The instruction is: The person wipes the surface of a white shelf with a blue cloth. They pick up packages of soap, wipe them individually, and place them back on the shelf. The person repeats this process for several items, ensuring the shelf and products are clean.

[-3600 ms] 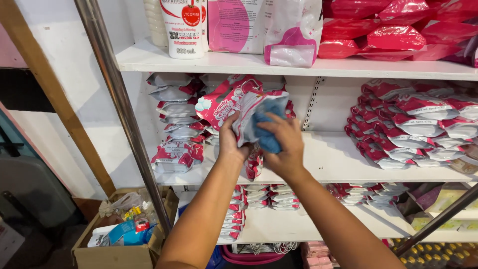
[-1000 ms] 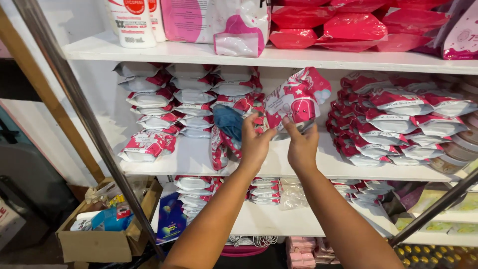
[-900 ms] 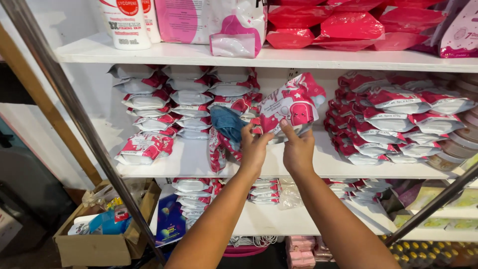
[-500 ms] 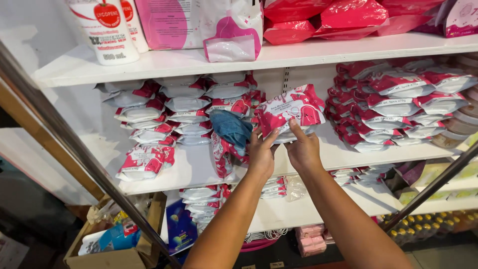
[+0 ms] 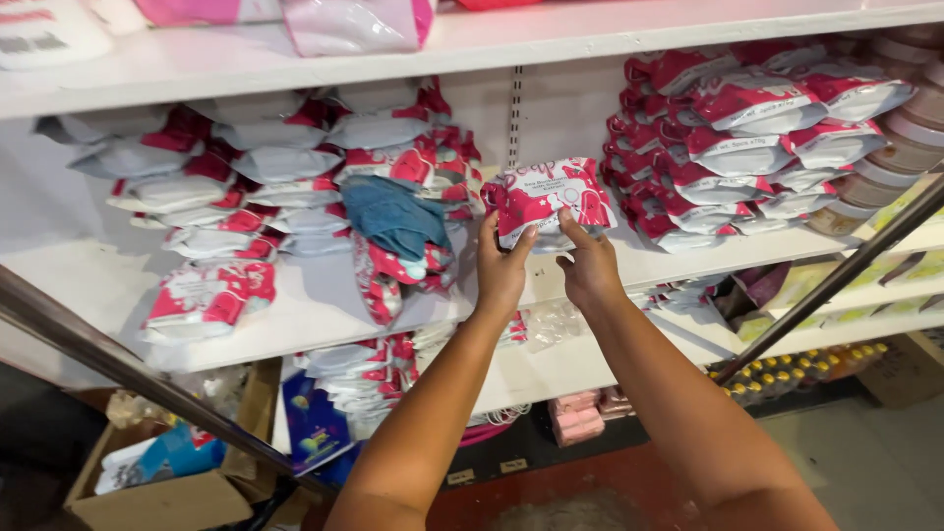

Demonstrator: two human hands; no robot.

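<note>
Held packet [image 5: 547, 200] just above middle shelf [image 5: 324, 305]; cloth [image 5: 393, 214] left of packet on stacked packets [image 5: 285, 167]; more stacks [image 5: 757, 128] right; cardboard box [image 5: 157, 492] below-left.

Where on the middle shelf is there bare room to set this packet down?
Bare shelf lies at the front, between the lone packet on the left and the leaning packets. Another gap sits under the held packet, between those and the right stack. The back left is crowded with piles.
</note>
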